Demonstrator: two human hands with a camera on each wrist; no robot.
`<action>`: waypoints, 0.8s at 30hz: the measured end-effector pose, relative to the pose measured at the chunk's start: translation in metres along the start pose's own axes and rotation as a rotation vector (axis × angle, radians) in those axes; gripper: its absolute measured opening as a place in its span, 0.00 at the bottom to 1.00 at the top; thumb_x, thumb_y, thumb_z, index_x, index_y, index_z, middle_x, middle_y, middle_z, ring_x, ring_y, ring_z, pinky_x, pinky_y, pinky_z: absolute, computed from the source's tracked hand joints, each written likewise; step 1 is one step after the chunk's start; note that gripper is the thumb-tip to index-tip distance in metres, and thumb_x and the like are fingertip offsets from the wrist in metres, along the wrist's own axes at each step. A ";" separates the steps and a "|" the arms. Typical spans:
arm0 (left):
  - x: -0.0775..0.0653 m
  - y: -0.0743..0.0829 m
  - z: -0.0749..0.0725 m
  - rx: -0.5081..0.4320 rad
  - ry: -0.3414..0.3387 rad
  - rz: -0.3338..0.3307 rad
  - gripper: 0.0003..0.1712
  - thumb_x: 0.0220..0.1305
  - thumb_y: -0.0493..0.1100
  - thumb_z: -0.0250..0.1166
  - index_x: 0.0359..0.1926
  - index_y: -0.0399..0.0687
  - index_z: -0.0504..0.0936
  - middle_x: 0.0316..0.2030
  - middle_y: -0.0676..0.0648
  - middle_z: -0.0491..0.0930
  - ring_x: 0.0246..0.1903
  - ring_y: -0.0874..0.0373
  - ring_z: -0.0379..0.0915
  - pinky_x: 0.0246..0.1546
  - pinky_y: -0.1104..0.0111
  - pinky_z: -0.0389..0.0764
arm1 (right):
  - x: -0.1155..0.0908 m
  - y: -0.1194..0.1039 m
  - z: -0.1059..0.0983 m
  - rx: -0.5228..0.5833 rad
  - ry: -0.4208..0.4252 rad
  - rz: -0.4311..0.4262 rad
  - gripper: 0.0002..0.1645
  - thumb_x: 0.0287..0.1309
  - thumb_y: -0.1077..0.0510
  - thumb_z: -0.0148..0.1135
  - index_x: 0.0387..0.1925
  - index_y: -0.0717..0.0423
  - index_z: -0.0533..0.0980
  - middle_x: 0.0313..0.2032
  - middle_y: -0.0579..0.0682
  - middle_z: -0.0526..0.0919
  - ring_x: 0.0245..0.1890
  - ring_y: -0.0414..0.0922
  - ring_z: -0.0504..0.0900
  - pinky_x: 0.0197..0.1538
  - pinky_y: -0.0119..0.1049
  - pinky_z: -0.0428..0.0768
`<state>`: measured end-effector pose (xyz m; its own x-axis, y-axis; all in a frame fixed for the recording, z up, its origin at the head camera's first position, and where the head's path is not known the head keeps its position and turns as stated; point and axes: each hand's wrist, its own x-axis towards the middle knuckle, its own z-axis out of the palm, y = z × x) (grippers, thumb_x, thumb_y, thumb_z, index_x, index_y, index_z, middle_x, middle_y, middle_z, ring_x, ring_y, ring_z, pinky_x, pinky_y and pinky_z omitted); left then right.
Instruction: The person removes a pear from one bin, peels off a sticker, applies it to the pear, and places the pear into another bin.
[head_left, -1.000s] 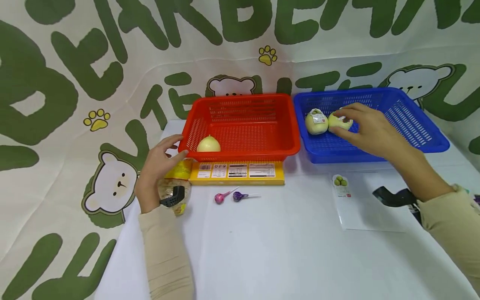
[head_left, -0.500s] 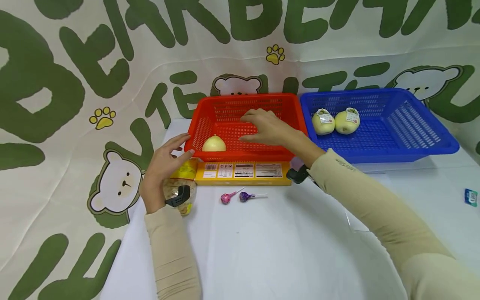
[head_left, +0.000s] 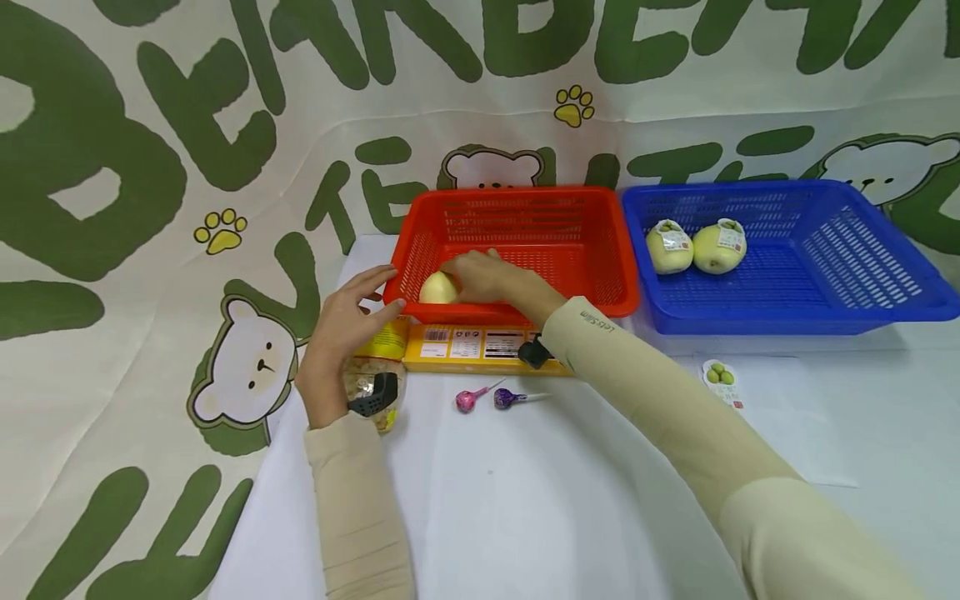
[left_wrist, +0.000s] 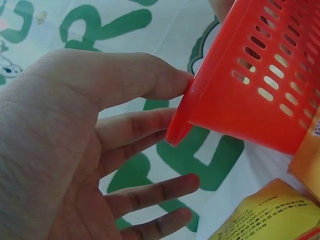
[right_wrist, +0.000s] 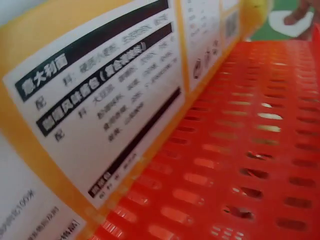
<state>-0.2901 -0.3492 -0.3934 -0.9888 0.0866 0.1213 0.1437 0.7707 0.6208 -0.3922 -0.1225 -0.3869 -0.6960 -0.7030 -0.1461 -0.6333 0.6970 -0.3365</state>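
Where legible, box ("意大利面") beside basket

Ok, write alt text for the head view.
A person's right hand reaches into a red basket, at a pale yellow fruit; the left hand touches the basket's rim. A blue basket at right holds two labelled fruits; two lollipops lie in front.

creased pale backdrop behind white desk; big green letters, cartoon bears, yellow paw prints; soft light, faint shadows.
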 end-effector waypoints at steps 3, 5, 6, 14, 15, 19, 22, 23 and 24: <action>0.002 0.008 0.004 -0.015 0.004 0.013 0.33 0.67 0.53 0.61 0.72 0.54 0.70 0.72 0.53 0.64 0.59 0.46 0.67 0.54 0.52 0.77 | 0.001 0.004 0.002 -0.030 0.014 0.030 0.33 0.62 0.43 0.68 0.63 0.53 0.73 0.52 0.47 0.81 0.53 0.47 0.74 0.60 0.47 0.63; 0.003 0.012 0.005 -0.024 0.006 0.019 0.33 0.67 0.52 0.61 0.72 0.54 0.70 0.71 0.53 0.65 0.59 0.46 0.67 0.54 0.52 0.76 | 0.001 0.007 0.003 -0.079 0.041 0.027 0.31 0.60 0.41 0.68 0.59 0.52 0.75 0.48 0.47 0.82 0.50 0.47 0.75 0.57 0.47 0.63; 0.003 0.014 0.005 -0.026 0.006 0.019 0.33 0.67 0.52 0.61 0.72 0.54 0.71 0.71 0.53 0.65 0.59 0.46 0.67 0.55 0.52 0.76 | 0.002 0.008 0.002 -0.108 0.057 0.020 0.31 0.59 0.40 0.68 0.58 0.52 0.76 0.46 0.47 0.83 0.49 0.47 0.75 0.55 0.46 0.63; 0.001 0.015 0.003 -0.012 -0.001 -0.012 0.34 0.67 0.53 0.61 0.72 0.57 0.70 0.72 0.54 0.64 0.57 0.46 0.69 0.51 0.50 0.78 | -0.024 0.021 -0.013 -0.218 0.222 -0.036 0.39 0.53 0.34 0.68 0.60 0.52 0.77 0.49 0.49 0.85 0.50 0.49 0.73 0.53 0.48 0.63; 0.001 0.014 0.002 -0.009 -0.003 -0.016 0.34 0.67 0.53 0.61 0.73 0.57 0.69 0.72 0.53 0.64 0.57 0.45 0.69 0.51 0.50 0.79 | -0.032 0.023 -0.017 -0.198 0.251 -0.037 0.41 0.52 0.34 0.69 0.61 0.52 0.77 0.51 0.49 0.84 0.51 0.49 0.72 0.53 0.48 0.64; 0.000 0.010 0.000 0.011 -0.008 -0.033 0.35 0.67 0.55 0.61 0.73 0.59 0.68 0.73 0.53 0.63 0.57 0.45 0.69 0.49 0.49 0.80 | -0.074 0.031 -0.033 -0.107 0.368 -0.036 0.44 0.48 0.35 0.72 0.62 0.54 0.76 0.58 0.52 0.80 0.55 0.49 0.69 0.54 0.48 0.64; -0.001 0.007 0.000 0.017 -0.011 -0.047 0.35 0.67 0.56 0.61 0.74 0.60 0.67 0.73 0.53 0.62 0.57 0.45 0.69 0.49 0.49 0.80 | -0.116 0.040 -0.040 -0.098 0.449 -0.058 0.46 0.46 0.35 0.74 0.62 0.56 0.76 0.59 0.55 0.79 0.57 0.51 0.69 0.55 0.50 0.64; -0.001 0.006 0.001 0.014 -0.015 -0.050 0.35 0.67 0.56 0.61 0.74 0.60 0.67 0.73 0.53 0.62 0.57 0.45 0.69 0.49 0.49 0.80 | -0.132 0.042 -0.039 -0.106 0.477 -0.071 0.46 0.45 0.35 0.75 0.62 0.56 0.77 0.59 0.55 0.79 0.56 0.51 0.69 0.55 0.50 0.64; -0.001 0.005 0.001 0.012 -0.021 -0.056 0.36 0.67 0.56 0.62 0.74 0.61 0.67 0.73 0.53 0.61 0.57 0.45 0.69 0.49 0.49 0.80 | -0.149 0.045 -0.038 -0.113 0.506 -0.087 0.46 0.45 0.36 0.76 0.61 0.57 0.77 0.57 0.56 0.80 0.56 0.52 0.69 0.55 0.51 0.64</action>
<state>-0.2879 -0.3445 -0.3909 -0.9959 0.0564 0.0708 0.0882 0.7819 0.6172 -0.3298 0.0184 -0.3451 -0.6977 -0.6224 0.3548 -0.7094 0.6693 -0.2210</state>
